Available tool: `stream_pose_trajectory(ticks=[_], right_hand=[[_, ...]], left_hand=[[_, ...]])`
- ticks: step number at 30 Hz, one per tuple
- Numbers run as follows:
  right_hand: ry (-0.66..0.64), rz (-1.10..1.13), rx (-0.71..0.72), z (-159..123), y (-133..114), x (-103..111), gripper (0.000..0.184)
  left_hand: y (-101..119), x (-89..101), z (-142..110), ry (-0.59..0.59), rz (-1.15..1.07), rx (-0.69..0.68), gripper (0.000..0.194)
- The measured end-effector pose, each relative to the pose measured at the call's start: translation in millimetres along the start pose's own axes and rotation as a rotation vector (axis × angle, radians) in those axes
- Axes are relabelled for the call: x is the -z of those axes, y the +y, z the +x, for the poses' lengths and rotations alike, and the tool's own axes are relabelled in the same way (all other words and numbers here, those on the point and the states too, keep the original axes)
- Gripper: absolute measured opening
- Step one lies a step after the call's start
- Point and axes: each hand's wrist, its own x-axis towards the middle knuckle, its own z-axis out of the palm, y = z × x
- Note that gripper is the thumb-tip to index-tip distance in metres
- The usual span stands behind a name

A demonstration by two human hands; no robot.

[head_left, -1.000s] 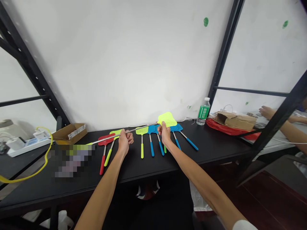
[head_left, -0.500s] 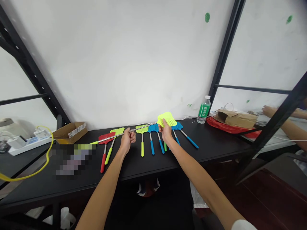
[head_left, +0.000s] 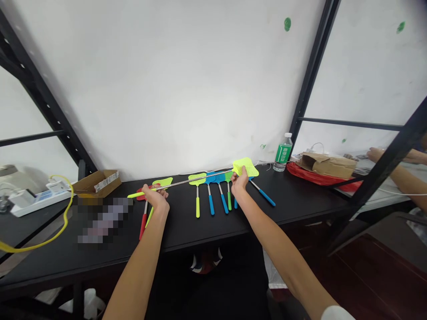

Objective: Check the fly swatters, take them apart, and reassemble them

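A yellow-green fly swatter with a long metal rod is held sideways above the black table. My right hand is closed at the base of its perforated head, the thumb lying on the mesh. At the other end, my left hand has its fingers round the rod, close to the yellow-green grip. Below my left hand lie a red fly swatter and another yellow-green one, both partly covered. Between my hands rest a yellow-green swatter, blue swatters and a green one.
At the right stands a water bottle, near a cardboard box on red plastic. An open carton, a power strip and a yellow cable are at the left. Another person's arm shows far right.
My left hand has slid left along the rod towards the grip. My right hand has moved right with the swatter's head, and more of the rod spans between the hands.
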Motion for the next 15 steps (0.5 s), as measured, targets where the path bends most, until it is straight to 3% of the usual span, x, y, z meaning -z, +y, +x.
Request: stream_pose_trajectory(ticks=[15], right_hand=[[0.040, -0.003, 0.028, 7.7, 8.5, 3.9, 0.035]], left_hand=[[2.6, -7.8, -9.8, -0.061, -0.061, 0.021, 0.038]])
